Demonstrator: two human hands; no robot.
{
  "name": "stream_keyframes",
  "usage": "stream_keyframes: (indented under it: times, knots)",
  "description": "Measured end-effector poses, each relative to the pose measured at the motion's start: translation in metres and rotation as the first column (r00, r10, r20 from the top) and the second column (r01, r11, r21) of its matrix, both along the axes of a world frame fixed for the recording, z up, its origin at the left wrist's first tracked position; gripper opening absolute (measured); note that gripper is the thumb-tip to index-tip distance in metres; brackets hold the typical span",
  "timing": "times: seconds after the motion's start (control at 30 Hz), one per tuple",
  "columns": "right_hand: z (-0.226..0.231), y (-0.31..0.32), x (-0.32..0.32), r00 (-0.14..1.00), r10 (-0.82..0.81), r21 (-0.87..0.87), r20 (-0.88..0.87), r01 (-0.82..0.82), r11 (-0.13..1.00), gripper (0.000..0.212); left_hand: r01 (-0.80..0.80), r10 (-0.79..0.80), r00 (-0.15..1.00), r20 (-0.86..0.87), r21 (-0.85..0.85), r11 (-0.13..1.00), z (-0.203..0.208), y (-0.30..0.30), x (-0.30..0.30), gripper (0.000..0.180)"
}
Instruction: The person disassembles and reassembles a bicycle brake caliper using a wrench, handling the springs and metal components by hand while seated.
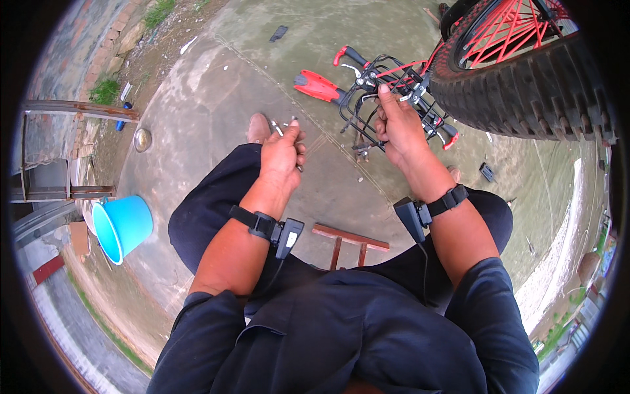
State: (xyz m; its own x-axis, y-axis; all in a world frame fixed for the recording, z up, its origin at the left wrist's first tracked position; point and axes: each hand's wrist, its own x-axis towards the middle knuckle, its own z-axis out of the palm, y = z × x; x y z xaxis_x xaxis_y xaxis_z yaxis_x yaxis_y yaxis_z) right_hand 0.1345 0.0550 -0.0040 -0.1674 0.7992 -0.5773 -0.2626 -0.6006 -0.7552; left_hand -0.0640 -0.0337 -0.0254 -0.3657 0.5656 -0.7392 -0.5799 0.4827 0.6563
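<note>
- Between my left hand point(281, 156) and right hand point(401, 131), a gap over the concrete floor point(328, 172) lets either one cross.
- Ahead of my left hand, the way runs on over concrete, with the red mudguard-like piece point(316, 86) bounding it on the right.
- At my right hand, the black wire frame point(350, 113) and upper handlebar grip point(357, 56) crowd the way; I can't tell whether my fingers touch the wires.
- Beyond them, the knobbly tyre point(525, 102) blocks any reach up and right.
- Low down, the wooden stool point(351, 237) sits between my legs.
</note>
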Motion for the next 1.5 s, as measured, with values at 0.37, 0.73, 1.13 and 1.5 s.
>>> stream_keyframes:
  times: [0.37, 0.73, 1.13, 1.5]
  knots:
    - [0.012, 0.002, 0.009, 0.994, -0.02, -0.037, -0.109, 0.016, 0.999, 0.034, -0.113, 0.114, 0.986, -0.118, 0.016, 0.993, -0.016, 0.012, -0.023, 0.019]
    - [0.017, 0.005, 0.015, 0.983, -0.037, -0.067, -0.181, 0.025, 0.997, 0.033, 0.483, -0.484, 0.869, 0.1, 0.034, 0.875, 0.007, -0.001, 0.029, 0.027]
    - [0.029, 0.007, 0.025, 0.975, -0.025, -0.129, -0.222, -0.004, 0.992, 0.039, 0.711, -0.732, 0.676, -0.085, 0.337, 0.617, 0.031, -0.004, 0.057, 0.029]
    - [0.027, 0.006, 0.029, 0.973, -0.014, -0.136, -0.231, -0.018, 0.991, 0.038, 0.627, -0.712, 0.693, 0.115, 0.392, 0.673, 0.018, -0.003, 0.059, 0.023]
